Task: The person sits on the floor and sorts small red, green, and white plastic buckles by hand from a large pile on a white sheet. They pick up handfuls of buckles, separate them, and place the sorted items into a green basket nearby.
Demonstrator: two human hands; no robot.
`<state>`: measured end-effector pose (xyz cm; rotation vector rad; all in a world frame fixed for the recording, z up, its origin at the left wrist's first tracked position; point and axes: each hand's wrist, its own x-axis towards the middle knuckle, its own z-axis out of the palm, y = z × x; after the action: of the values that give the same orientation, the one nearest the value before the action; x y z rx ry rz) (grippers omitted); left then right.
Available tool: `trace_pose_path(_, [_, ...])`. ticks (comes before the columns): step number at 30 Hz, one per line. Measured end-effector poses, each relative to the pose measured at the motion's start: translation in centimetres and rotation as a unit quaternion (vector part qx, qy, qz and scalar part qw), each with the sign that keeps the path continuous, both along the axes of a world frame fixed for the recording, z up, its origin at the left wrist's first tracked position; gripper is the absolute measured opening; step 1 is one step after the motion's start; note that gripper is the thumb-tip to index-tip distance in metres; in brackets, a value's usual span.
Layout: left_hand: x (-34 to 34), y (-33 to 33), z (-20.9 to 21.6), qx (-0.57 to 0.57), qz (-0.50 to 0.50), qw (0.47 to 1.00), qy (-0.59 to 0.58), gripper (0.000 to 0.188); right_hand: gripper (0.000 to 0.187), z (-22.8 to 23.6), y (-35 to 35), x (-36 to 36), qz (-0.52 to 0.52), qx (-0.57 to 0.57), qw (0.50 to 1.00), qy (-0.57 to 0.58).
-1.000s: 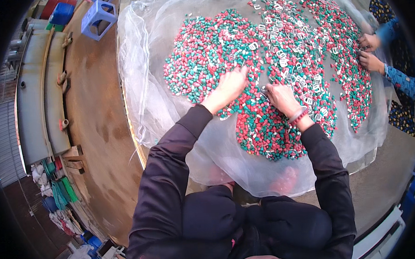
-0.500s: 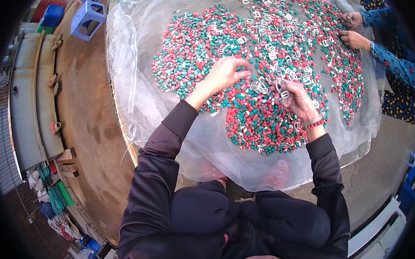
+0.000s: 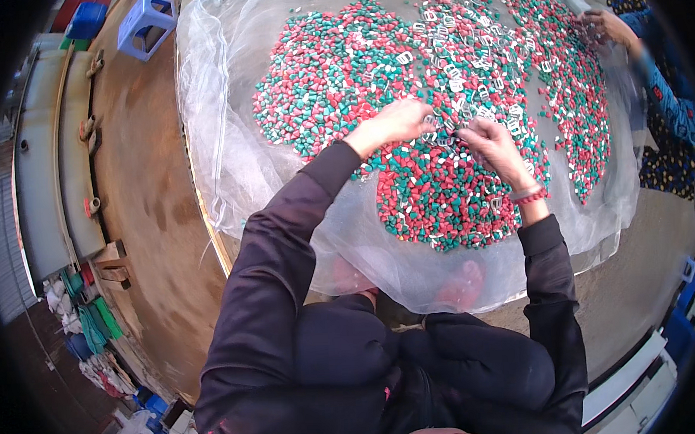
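Small red, green and white cone-shaped pieces (image 3: 432, 205) lie in a broad heap, with silvery metal buckles (image 3: 454, 71) strewn through them. Over the middle of the heap, my left hand (image 3: 396, 125) is slightly blurred, its fingers bent together. A pale buckle shows right at its fingertips. My right hand (image 3: 496, 150), wearing a red bead bracelet, is close by on the right. Its thumb and fingers curl together above several buckles; what they hold, if anything, is too small to make out. A narrow gap separates the two hands.
White mesh sheeting (image 3: 220, 145) lies under the heap, its folds hanging toward my knees. At the far right another person's hand (image 3: 604, 27) is at the pile. A blue plastic stool (image 3: 147, 25) stands far left, near long grey metal panels (image 3: 39, 168).
My left hand has moved right, closer to my right hand. Buckles that showed in my right fingers no longer show there. The other person's hands have shifted away from the pieces.
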<state>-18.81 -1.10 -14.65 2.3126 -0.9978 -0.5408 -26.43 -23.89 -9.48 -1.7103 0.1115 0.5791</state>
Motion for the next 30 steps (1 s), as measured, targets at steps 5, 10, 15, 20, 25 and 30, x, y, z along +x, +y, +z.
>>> trace_pose_path(5, [-0.2, 2.9, 4.3, -0.336, 0.189, 0.746, 0.543, 0.029, 0.027, -4.5, 2.7, -1.0, 0.162, -0.399, 0.861, -0.270])
trace_pose_path(10, [-0.9, 3.4, 5.1, -0.287, 0.169, 0.802, 0.496, 0.025, 0.014, -3.5, 3.0, -0.8, 0.045, -0.226, 0.960, -0.159])
trace_pose_path(15, [-1.1, 2.8, 5.4, -0.330, 0.098, 0.719, 0.603, 0.021, 0.023, 0.7, 1.3, -1.3, -0.083, 0.425, 0.896, 0.092])
trace_pose_path(20, [-1.4, 1.1, 7.3, -0.231, 0.066, 0.859, 0.451, 0.022, 0.025, 1.3, 1.6, -1.6, -0.062, 0.476, 0.866, 0.143])
trace_pose_path(25, [-2.3, -0.2, 8.0, -0.317, 0.112, 0.854, 0.397, 0.026, 0.027, 1.5, 2.1, -2.0, -0.125, 0.444, 0.877, 0.134])
trace_pose_path(30, [-3.6, -0.4, 7.7, -0.255, 0.161, 0.936, 0.183, 0.028, 0.013, 2.1, 3.1, -1.6, -0.198, 0.364, 0.905, 0.099])
